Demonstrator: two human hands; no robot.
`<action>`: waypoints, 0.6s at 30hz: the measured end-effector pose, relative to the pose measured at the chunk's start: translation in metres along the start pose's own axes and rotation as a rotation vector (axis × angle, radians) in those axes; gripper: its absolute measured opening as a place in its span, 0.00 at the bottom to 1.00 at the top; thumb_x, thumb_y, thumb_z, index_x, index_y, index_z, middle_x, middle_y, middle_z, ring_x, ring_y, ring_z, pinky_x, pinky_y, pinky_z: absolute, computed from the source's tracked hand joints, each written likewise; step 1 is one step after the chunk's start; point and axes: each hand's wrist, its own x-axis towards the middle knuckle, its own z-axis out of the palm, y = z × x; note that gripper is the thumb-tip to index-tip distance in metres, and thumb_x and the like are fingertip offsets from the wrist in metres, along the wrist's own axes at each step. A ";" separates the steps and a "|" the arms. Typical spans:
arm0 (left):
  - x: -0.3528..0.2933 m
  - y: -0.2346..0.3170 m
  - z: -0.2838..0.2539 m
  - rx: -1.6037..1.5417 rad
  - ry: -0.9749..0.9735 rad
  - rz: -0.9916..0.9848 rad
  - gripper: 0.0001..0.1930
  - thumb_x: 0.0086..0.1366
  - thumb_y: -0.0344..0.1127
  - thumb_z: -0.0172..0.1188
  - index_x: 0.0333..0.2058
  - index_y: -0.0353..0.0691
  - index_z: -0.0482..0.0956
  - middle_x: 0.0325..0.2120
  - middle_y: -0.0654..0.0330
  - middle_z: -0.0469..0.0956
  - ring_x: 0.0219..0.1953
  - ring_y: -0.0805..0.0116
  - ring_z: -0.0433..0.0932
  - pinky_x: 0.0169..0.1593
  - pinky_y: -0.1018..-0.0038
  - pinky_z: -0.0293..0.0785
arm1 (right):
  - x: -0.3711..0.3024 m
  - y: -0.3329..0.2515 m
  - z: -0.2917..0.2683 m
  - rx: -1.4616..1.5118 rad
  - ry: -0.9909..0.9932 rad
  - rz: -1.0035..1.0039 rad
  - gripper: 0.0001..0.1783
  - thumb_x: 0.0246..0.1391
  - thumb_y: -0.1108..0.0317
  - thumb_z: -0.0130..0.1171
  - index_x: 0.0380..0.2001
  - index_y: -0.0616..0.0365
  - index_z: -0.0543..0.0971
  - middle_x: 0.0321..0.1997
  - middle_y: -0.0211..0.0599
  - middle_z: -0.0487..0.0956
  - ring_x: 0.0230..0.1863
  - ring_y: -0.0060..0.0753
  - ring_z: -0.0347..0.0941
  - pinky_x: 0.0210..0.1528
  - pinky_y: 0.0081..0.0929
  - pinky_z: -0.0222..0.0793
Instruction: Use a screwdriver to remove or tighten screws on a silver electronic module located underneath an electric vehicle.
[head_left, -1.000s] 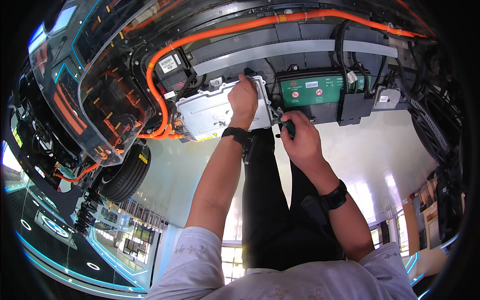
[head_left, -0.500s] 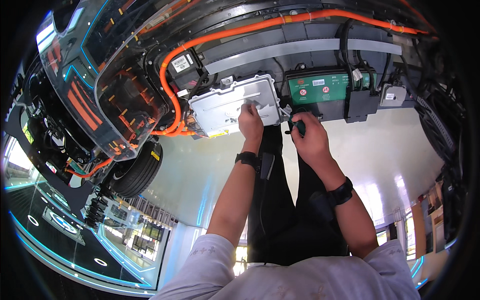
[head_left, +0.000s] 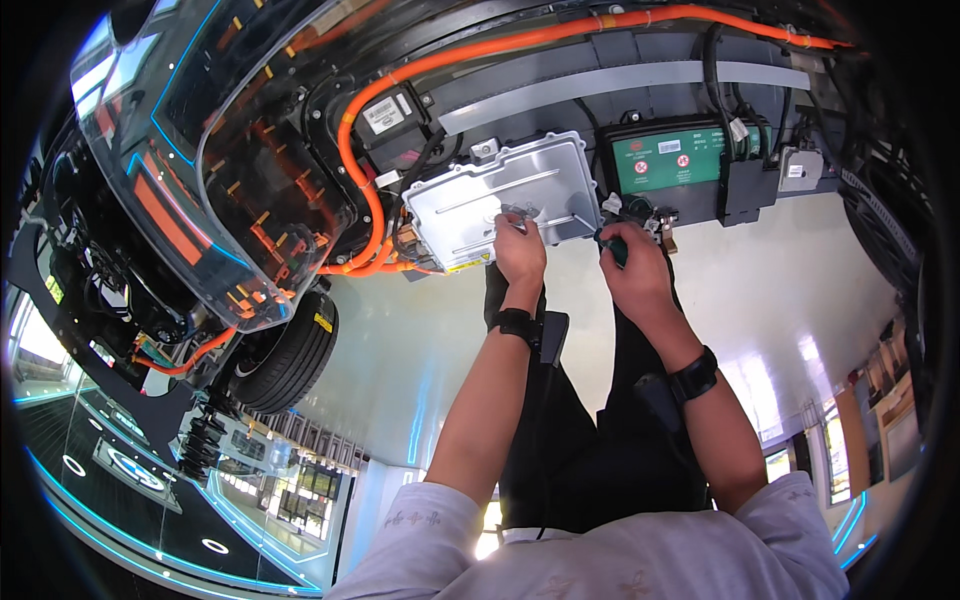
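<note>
A flat silver metal cover [head_left: 455, 215] with raised ribs and a bolt-tabbed rim is in front of me. My left hand [head_left: 522, 258] is closed at its lower middle, thumb and fingers pinched together. What lies between those fingertips, if anything, is too small to make out; greyish reflections show on the metal beside them. My right hand [head_left: 640, 275] is wrapped round the dark green handle of a screwdriver [head_left: 614, 247]. Its thin shaft slants up and left over the cover's lower right corner. Whether the tip touches the metal, I cannot tell.
A thick orange cable [head_left: 480, 62] curves above and left of the cover. Right of it sits a black battery box with a green label [head_left: 668, 165], then a grey module [head_left: 800, 171]. A clear panel [head_left: 235, 170] and a tyre [head_left: 290, 360] stand at the left.
The vehicle parts have shifted rightward in the picture. The screwdriver, earlier beside the cover's right edge, now has its shaft pointing left across the corner. My left hand stays pinched at the cover.
</note>
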 end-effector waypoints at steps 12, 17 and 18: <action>0.036 -0.044 -0.068 -0.895 -0.643 -0.277 0.16 0.71 0.41 0.44 0.43 0.35 0.73 0.32 0.57 0.81 0.25 0.72 0.77 0.28 0.79 0.71 | -0.046 -0.056 0.117 0.409 0.013 0.151 0.21 0.54 0.74 0.53 0.53 0.66 0.70 0.39 0.51 0.78 0.28 0.37 0.79 0.34 0.29 0.74; 0.051 -0.004 -0.072 -0.882 -0.728 -0.238 0.16 0.72 0.39 0.43 0.51 0.36 0.69 0.34 0.57 0.81 0.28 0.69 0.78 0.32 0.75 0.74 | -0.029 -0.065 0.128 0.263 0.079 0.102 0.24 0.56 0.75 0.52 0.57 0.66 0.67 0.46 0.48 0.76 0.43 0.33 0.76 0.46 0.27 0.73; 0.054 -0.001 -0.069 -0.873 -0.731 -0.251 0.16 0.72 0.39 0.43 0.51 0.36 0.69 0.34 0.57 0.81 0.28 0.69 0.78 0.32 0.75 0.74 | -0.025 -0.071 0.123 0.188 0.163 0.004 0.24 0.55 0.75 0.52 0.57 0.67 0.67 0.49 0.52 0.76 0.48 0.37 0.76 0.52 0.29 0.70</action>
